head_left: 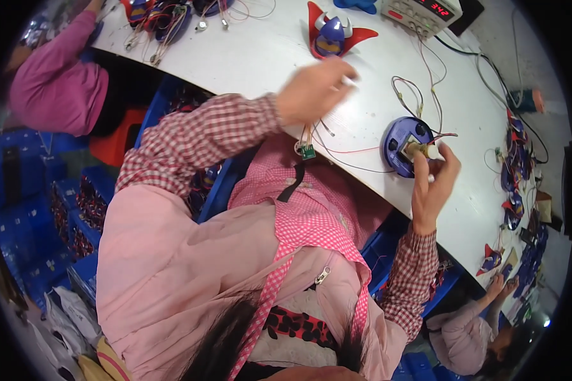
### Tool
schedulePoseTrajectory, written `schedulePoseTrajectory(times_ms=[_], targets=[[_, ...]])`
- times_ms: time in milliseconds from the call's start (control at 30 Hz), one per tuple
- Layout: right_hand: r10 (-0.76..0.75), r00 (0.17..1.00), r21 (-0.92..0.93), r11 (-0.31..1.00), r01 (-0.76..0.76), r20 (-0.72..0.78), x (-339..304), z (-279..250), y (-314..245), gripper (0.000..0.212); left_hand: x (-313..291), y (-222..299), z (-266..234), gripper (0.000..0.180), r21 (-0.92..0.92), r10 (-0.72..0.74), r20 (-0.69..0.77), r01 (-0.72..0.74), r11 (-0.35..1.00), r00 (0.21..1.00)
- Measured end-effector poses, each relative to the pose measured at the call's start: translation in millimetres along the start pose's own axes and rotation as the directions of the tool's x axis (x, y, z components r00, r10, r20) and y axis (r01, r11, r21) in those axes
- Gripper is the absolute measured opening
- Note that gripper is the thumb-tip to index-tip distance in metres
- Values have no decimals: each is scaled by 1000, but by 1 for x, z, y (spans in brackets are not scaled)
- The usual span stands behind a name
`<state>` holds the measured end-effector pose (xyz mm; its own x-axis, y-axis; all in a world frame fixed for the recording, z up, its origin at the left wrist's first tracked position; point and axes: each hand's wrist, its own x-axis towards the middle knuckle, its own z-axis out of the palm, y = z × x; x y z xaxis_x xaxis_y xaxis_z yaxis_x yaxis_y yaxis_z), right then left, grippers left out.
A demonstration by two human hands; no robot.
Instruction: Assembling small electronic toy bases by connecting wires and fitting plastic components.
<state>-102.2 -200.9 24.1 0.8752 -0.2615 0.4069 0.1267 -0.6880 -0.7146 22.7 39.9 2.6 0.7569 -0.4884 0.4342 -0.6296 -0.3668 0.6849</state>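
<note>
My left hand is smeared by motion above the white table, with something white at its fingertips; its grip cannot be made out. Just beyond it stands a purple toy figure with red wings and white horns. My right hand is closed at a purple round toy housing lying on the table, fingertips at the yellowish part inside it. White covers show on some fingers. Thin wires run from the housing, some toward a small green circuit board hanging at the table's near edge.
A power supply with a red display stands at the back, its leads reaching the table. Wired purple assemblies lie at far left, more toy parts along the right edge. Co-workers sit left and lower right. Blue bins stand at left.
</note>
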Motion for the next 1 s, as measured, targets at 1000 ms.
schedulePoseTrajectory(times_ms=[1000], targets=[[-44, 878, 284, 953, -106, 477, -73, 67, -53, 11, -6, -71, -42, 21, -110, -256, 323, 304, 946, 911]])
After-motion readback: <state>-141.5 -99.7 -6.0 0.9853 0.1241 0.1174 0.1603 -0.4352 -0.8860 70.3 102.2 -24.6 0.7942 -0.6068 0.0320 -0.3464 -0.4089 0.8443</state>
